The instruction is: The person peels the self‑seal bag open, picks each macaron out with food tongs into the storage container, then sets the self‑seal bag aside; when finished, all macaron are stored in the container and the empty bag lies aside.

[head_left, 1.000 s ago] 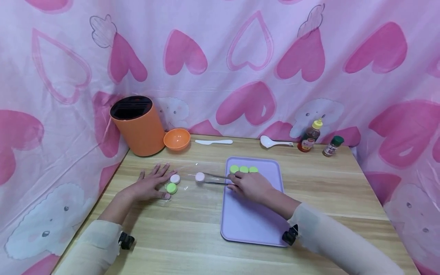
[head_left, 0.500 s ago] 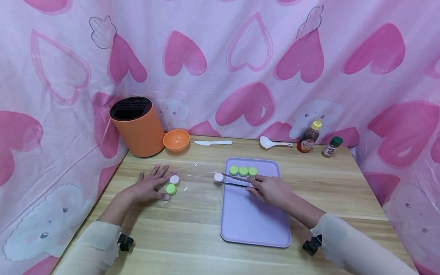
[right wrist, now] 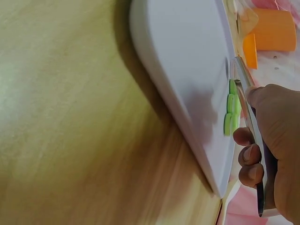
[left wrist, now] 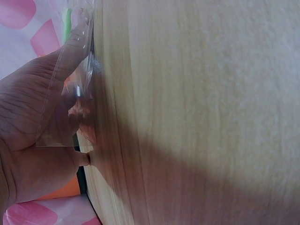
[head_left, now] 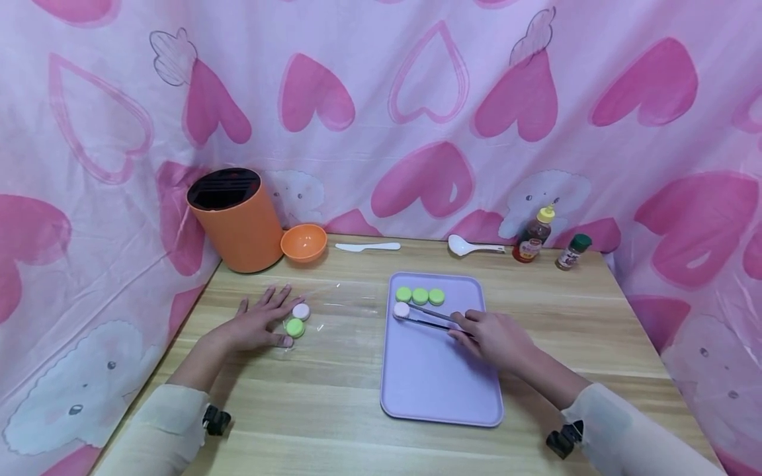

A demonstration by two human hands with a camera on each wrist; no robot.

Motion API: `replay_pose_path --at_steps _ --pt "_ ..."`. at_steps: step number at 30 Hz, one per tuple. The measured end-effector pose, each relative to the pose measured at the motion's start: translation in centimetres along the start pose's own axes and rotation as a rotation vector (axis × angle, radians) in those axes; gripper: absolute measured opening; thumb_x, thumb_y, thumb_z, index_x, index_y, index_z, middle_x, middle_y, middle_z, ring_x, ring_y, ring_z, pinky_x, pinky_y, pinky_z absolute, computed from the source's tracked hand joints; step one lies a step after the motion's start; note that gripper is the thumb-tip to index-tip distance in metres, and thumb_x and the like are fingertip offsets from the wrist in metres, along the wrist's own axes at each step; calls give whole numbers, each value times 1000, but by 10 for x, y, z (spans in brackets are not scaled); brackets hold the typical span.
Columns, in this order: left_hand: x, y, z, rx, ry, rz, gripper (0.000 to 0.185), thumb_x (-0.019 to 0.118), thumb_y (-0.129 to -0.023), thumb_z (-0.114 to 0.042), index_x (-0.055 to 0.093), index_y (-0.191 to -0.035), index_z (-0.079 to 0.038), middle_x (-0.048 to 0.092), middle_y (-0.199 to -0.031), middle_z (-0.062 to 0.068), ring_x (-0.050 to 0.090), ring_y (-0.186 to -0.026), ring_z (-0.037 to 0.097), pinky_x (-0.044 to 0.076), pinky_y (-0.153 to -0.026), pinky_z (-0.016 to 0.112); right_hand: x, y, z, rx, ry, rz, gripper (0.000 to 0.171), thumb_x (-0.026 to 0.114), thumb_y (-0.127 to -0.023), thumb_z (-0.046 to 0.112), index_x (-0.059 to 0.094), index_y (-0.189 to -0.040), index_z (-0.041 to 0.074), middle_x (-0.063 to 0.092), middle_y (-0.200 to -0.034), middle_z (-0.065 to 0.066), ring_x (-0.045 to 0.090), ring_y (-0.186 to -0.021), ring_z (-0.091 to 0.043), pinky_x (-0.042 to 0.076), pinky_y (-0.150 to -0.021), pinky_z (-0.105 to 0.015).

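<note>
Head view: right hand [head_left: 497, 337] grasping tongs [head_left: 431, 318], pinching pink disc [head_left: 401, 309] over lilac tray [head_left: 440, 390], just near of three green discs [head_left: 420, 295]. Left hand [head_left: 256, 324] flat, fingers released, on clear bag [head_left: 309, 311]. Left wrist: fingers [left wrist: 70, 51] pressing plastic. Right wrist: fingers [right wrist: 248, 154] curled round tongs.

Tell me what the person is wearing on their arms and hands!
Both arms wear long, loose cream sleeves: the left sleeve and the right sleeve. A small black device is strapped at each wrist, one on the left and one on the right. The left hand and right hand are bare, with no gloves; rings or other jewellery cannot be made out.
</note>
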State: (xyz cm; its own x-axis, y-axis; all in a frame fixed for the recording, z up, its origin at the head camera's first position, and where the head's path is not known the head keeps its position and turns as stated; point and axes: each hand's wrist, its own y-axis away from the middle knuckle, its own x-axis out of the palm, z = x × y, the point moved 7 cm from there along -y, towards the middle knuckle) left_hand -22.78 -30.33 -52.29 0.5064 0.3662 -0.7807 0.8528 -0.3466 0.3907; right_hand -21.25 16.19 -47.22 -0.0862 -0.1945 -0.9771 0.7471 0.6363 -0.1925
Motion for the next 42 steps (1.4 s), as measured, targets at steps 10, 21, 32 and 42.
replay_pose_path --at_steps 10,21,32,42 --pt "-1 0 -1 9 -9 -2 102 78 -95 -64 25 -177 -34 -1 -189 12 -13 -170 54 -17 -121 89 4 3 -1 -1 25 6 37 80 -103 39 80 -131 15 68 -90 3 46 -59 -6 41 -55 -22" --pt "-1 1 -4 5 -6 4 102 78 -95 -61 26 -177 -32 -1 -189 14 -13 -170 54 -16 -122 89 5 5 -5 55 -17 53 43 79 -104 42 77 -137 15 70 -93 1 47 -62 -6 40 -56 -21" --pt "-1 1 -2 5 -3 3 101 78 -96 -62 26 -177 -33 -1 -189 13 -13 -170 54 -16 -122 89 -5 -8 11 1 -2 16 43 78 -104 42 77 -140 16 70 -95 2 46 -59 -5 37 -51 -20" --pt "-2 1 -2 5 -7 8 102 78 -95 -63 26 -177 -33 -3 -189 12 -15 -170 53 -18 -121 89 7 -36 47 -177 35 -3 37 77 -105 41 80 -132 16 65 -88 3 47 -57 -7 41 -52 -21"
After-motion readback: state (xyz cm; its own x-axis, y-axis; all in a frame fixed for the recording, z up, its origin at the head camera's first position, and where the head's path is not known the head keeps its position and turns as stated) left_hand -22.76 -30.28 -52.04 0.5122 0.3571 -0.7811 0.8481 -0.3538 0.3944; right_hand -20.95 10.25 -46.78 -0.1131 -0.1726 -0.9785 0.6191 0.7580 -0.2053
